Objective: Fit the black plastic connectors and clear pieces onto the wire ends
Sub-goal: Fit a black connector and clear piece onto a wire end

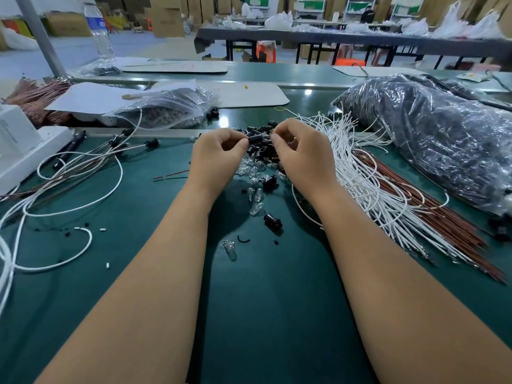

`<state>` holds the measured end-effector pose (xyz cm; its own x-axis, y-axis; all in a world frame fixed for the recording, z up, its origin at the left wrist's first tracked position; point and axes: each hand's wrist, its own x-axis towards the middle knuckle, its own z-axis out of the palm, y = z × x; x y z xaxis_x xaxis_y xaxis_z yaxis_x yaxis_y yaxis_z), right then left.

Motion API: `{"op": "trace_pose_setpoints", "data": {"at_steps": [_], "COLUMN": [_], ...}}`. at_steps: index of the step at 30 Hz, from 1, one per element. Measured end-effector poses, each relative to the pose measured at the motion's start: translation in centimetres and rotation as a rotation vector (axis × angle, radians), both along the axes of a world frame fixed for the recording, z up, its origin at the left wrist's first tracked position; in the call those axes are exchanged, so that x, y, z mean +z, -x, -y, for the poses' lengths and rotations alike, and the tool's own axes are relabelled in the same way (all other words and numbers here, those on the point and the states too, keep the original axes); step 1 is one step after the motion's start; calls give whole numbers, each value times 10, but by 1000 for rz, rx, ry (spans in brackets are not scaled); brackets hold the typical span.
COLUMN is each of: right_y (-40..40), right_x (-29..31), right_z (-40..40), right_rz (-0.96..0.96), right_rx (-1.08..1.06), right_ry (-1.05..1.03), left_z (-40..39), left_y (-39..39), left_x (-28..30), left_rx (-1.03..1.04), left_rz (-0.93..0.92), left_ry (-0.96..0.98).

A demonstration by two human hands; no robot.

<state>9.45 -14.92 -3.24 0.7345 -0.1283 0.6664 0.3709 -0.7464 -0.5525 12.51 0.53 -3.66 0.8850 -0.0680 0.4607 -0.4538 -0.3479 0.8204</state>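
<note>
Left hand [219, 151] and right hand [297, 146] each pinch an end of one black connector [256, 139], grip tight, lifted over the loose parts pile [259, 164] mid-surface, likely to steady it for fitting. White wires [357, 173] toward right edge.

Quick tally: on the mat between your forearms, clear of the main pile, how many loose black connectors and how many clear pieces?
Black connectors: 2
Clear pieces: 4
Total: 6
</note>
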Motion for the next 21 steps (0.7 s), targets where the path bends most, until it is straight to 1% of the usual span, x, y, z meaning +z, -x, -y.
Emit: {"op": "trace_pose_setpoints", "data": {"at_steps": [11,21], "right_y": [2,-1], "right_x": [0,-1], "right_z": [-1,0], "right_rz": [-41,-63], "right_rx": [39,59], "right_ry": [-48,-48], "left_z": [-2,0], "left_y": [-3,-1], "left_x": [-3,0], "left_rx": [-11,-19], "left_rz": [-4,68], "left_ry": [54,-28]}}
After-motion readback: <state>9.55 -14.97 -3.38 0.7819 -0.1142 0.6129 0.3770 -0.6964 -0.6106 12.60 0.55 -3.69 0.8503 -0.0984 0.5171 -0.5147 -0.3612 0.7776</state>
